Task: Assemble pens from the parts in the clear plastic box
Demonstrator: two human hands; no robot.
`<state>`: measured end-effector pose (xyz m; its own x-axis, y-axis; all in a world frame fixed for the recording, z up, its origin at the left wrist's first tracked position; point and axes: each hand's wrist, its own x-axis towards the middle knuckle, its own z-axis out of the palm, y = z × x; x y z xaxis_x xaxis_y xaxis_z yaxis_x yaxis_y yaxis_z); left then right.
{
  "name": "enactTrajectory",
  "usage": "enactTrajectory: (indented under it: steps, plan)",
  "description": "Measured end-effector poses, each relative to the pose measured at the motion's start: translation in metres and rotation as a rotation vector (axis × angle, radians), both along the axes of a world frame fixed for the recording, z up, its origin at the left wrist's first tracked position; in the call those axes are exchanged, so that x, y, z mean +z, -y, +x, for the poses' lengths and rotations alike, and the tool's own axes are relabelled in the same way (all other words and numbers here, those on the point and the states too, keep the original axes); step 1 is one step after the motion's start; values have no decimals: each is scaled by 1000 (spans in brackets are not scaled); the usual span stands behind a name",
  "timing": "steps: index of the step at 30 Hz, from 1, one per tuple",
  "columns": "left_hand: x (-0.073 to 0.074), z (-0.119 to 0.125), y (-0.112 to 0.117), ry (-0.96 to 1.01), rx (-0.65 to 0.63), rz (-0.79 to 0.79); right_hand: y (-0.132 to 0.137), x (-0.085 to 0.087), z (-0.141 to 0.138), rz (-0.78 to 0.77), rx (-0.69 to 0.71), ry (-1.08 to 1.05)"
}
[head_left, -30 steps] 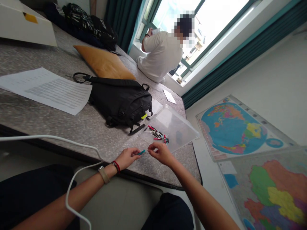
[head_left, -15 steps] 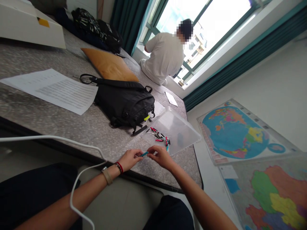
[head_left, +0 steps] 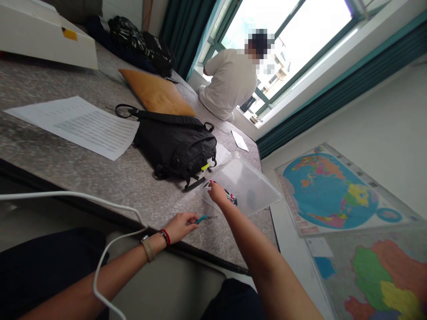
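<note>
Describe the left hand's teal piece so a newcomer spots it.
On the grey surface, find the black backpack. Nearer the camera, the left hand holds the small teal piece. Unlike the heaped pieces by the right hand, it juts from the fingers.

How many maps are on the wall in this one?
2. World map, farther along the right-hand wall; multicoloured map, nearer the camera, cut off by the frame. More could be out of view.

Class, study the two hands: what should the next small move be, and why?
Probably the right hand should pinch one item from the pile, since it reaches there while the left hand holds the teal piece.
</note>
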<state>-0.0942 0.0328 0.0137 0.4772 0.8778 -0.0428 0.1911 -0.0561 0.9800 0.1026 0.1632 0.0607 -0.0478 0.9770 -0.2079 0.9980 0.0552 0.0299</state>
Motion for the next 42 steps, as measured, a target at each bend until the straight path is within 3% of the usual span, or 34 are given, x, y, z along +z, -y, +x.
enactTrajectory:
  steps: [7,15,23,29,33,38,40,42]
  plan:
    - [7,-5,-8,-3,13,16,-25,-6,-15,-82,140,143]
    - [3,-4,-8,1,34,-10,-16,2,-2,-112,298,232]
    - [1,-6,-9,28,33,-16,-19,4,-11,-209,493,244]
    - [5,-7,-13,44,61,-20,3,15,-10,-127,535,200]
    - [4,-7,-13,37,69,-9,27,20,7,85,413,-5]
    - [-2,-6,-12,8,78,5,54,22,34,441,-1,-487]
    - [-3,-6,-11,-4,75,8,67,21,38,483,-133,-700]
    - [-3,-6,-11,-9,70,6,83,21,35,427,-222,-937]
